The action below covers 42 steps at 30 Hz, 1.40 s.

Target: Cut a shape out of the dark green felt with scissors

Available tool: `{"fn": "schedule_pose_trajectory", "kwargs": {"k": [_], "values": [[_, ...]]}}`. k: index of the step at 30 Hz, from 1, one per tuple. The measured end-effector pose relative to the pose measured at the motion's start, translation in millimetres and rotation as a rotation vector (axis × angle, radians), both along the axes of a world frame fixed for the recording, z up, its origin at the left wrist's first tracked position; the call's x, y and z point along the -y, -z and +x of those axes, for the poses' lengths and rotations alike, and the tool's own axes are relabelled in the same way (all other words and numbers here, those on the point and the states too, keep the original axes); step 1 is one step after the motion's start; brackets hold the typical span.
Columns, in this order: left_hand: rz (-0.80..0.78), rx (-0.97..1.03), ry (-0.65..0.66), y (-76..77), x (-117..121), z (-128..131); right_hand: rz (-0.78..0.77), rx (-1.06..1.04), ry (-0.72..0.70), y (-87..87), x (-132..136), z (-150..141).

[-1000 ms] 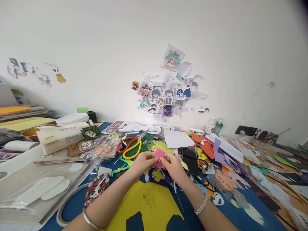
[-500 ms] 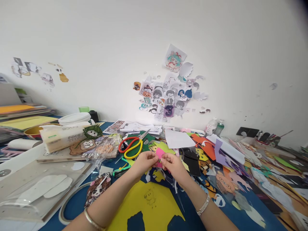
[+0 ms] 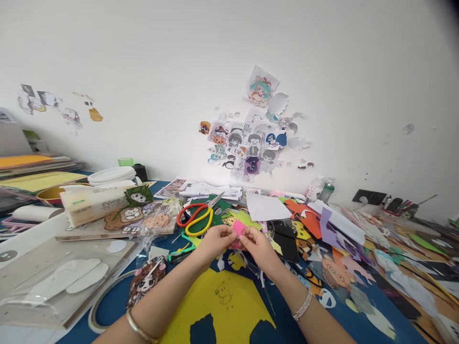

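Both hands meet over the middle of a cluttered blue table (image 3: 111,306). My left hand (image 3: 214,242) and my right hand (image 3: 258,246) pinch a small pink paper piece (image 3: 238,228) between their fingertips, held a little above the table. A yellow foam sheet (image 3: 218,306) with a small pencil drawing lies just below my wrists. Red and yellow scissors (image 3: 193,217) lie behind my left hand. A bracelet shows on each wrist.
A tissue pack (image 3: 93,203) and cartoon cutouts (image 3: 131,213) lie at the left, with white plates (image 3: 110,176) behind. Coloured paper scraps (image 3: 322,224) cover the right side. Two small bottles (image 3: 317,187) stand by the wall, where cartoon stickers (image 3: 251,138) hang.
Hardly anything differs. Both hands stay on the pink piece with only slight finger shifts, and the view has drifted a little.
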<state>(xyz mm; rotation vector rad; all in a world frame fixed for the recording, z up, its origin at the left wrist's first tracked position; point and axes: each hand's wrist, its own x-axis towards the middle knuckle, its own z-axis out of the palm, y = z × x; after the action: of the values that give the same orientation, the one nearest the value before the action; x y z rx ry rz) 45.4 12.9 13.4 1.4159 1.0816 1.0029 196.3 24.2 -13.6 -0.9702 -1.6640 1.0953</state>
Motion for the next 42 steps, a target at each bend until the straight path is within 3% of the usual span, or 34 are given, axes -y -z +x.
{"fn": "schedule_pose_trajectory", "kwargs": {"k": [15,25,42], "values": [[0.01,-0.001,0.074,5.5,-5.7,-8.4,0.003,0.007,-0.036,0.1,-5.1,4.2],[0.03,-0.091,0.034,1.6,-1.2,-3.8,-0.1,-0.074,-0.069,-0.1,-2.5,3.1],[0.085,-0.145,0.012,8.1,-5.8,-1.7,-0.237,-0.137,-0.023,-8.3,4.0,1.2]]}}
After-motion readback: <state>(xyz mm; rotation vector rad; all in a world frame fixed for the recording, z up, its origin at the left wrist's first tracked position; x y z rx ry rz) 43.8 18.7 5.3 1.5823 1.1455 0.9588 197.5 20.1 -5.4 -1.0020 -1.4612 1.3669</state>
